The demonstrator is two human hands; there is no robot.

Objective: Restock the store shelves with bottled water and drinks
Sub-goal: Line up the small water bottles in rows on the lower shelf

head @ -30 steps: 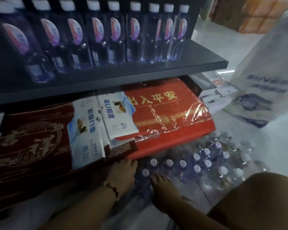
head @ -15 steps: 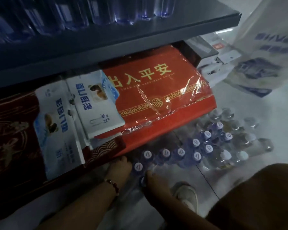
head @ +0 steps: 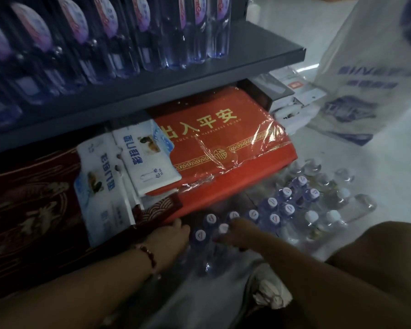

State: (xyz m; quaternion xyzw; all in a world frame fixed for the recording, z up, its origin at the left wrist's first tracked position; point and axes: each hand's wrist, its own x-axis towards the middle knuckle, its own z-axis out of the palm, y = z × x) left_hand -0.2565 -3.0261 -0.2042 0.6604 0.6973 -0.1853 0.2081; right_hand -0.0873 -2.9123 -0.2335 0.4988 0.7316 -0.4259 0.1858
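A person crouched at a store shelf [head: 199, 74] reaches both hands into a pack of bottled water [head: 259, 217] standing on the floor. Since a moment ago the right hand [head: 237, 233] has moved over the caps, its grip apparently closing on 1 bottle, though blur leaves that unclear. The left hand [head: 173, 236] steadies the pack's edge, fingers relaxed. Lifting looks imminent.
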